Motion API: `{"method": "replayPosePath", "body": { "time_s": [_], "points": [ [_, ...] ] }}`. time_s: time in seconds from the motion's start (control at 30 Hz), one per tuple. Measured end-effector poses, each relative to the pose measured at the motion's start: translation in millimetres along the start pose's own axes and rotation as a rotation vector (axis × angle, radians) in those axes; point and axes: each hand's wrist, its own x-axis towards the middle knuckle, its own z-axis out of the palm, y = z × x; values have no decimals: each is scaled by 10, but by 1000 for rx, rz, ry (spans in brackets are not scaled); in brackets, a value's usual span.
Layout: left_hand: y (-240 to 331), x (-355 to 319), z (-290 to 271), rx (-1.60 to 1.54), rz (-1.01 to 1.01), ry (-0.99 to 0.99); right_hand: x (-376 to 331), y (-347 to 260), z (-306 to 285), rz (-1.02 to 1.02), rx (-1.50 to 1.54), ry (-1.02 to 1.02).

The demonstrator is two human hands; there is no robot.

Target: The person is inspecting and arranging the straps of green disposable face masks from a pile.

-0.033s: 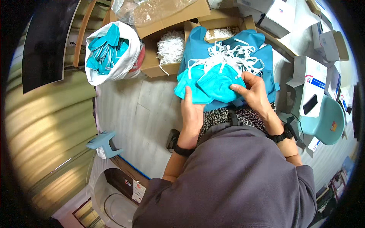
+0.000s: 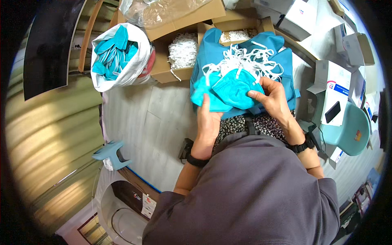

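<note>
The left hand lies flat under a stack of teal face masks, its thumb pressed up against the stack's near edge, its other fingers hidden beneath; the right hand grips the top mask from the right, thumb and fingers pinched on its edge; the stack sits over the person's lap, just in front of a tangle of white elastic straps that rests on a blue cloth; how many masks are in the stack cannot be told, since the upper one covers the rest; a grey sleeve fills the lower view and hides both forearms past the black wristbands; to the left a white bag stands open on the floor, filled with more teal masks; beside it an open cardboard box holds white straps, partly covered by a crumpled clear plastic sheet; at the right edge white cartons and a teal chair bend toward the rim, cut off by the dark border
</note>
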Motion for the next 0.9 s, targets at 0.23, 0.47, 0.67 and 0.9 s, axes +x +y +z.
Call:
{"method": "replayPosePath", "body": {
  "time_s": [0.23,0.47,0.67,0.9],
  "points": [
    [211,-401,-548,1151,-110,79,-34,-152,-47,40,-208,-178],
    [616,-251,498,1634,916,-260,29,-252,49,-325,-466,-249],
    [344,-36,370,1666,868,-373,31,-235,6,-396,-433,-214],
    [140,-45,534,1665,892,-289,75,-38,65,-63,-150,-52]
  ]
}}
